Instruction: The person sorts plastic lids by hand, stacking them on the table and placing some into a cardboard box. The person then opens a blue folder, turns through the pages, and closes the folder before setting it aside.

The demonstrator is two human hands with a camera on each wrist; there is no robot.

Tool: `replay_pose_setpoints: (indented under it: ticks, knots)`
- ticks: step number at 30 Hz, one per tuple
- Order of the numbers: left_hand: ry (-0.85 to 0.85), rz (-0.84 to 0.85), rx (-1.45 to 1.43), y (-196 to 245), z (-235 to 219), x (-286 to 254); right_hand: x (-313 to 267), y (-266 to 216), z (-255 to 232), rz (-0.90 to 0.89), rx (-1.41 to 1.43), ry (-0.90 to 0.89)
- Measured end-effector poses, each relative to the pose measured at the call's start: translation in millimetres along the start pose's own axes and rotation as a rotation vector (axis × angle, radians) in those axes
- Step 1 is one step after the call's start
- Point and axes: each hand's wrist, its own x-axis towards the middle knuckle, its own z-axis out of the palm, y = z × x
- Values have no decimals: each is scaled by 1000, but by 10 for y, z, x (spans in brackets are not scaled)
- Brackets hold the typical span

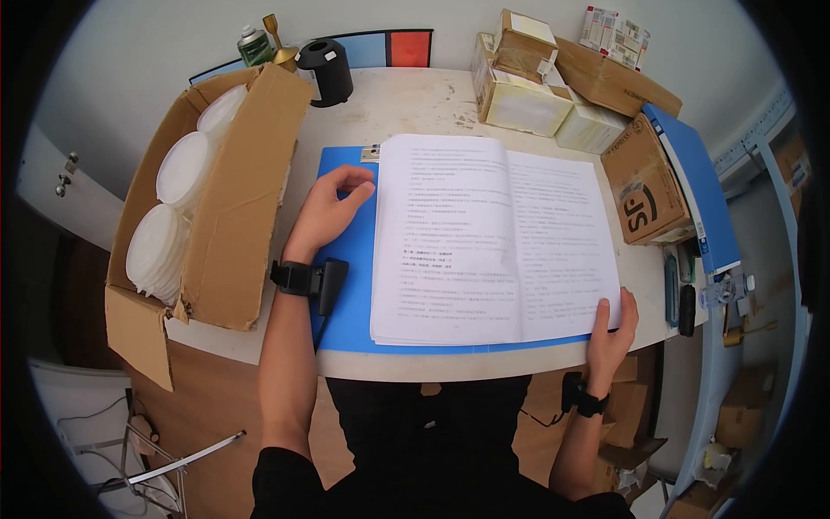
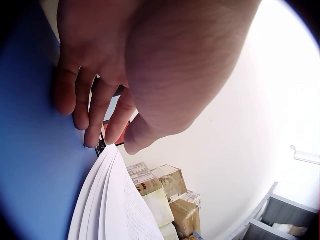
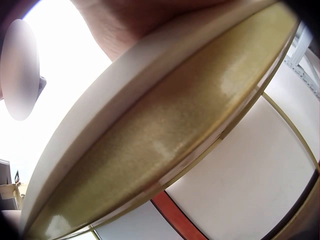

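Observation:
An open booklet of printed pages (image 1: pixel 450 242) lies on a blue folder (image 1: pixel 339 339) with a metal clip (image 1: pixel 371 154) at its top left. My left hand (image 1: pixel 331 210) is over the folder at the booklet's left edge, fingers loosely bent and holding nothing. In the left wrist view, that hand's fingertips (image 2: pixel 93 137) hang close to the fanned page edges (image 2: pixel 107 200). My right hand (image 1: pixel 614 333) rests at the booklet's lower right corner by the table's front edge, fingers extended. The right wrist view shows mostly the table edge (image 3: pixel 150 125), with part of the hand (image 3: pixel 135 20) above.
On the left stands a cardboard box (image 1: pixel 238 208) of white round lids (image 1: pixel 184 169). A black canister (image 1: pixel 326 73) and a green-labelled can (image 1: pixel 254 45) are behind it. Cartons (image 1: pixel 527 99) fill the back right; an SF box (image 1: pixel 644 186) and a blue binder (image 1: pixel 692 186) stand at right.

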Motion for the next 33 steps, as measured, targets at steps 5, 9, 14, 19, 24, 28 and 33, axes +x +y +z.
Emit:
replay_pose_setpoints:
  ticks: [5,9,14,19,24,28,33]
  knots:
    - [38,-5,-27,-74,25,25,-2,30,-2,-13,21,4]
    - [47,-10,17,10,32,12,-1,-3,5,15,15,20]
    - [41,-13,9,14,34,0,-16,5,5,2,52,25]
    - [38,-19,-10,1,33,-2,-18,14,6,3,54,30]
    - [30,-10,-20,-26,26,5,-22,-14,5,12,73,35]
    - [40,-14,8,14,29,-9,-22,-9,-3,-5,53,32]
    - [32,8,10,-15,24,7,-20,12,15,-1,54,46]
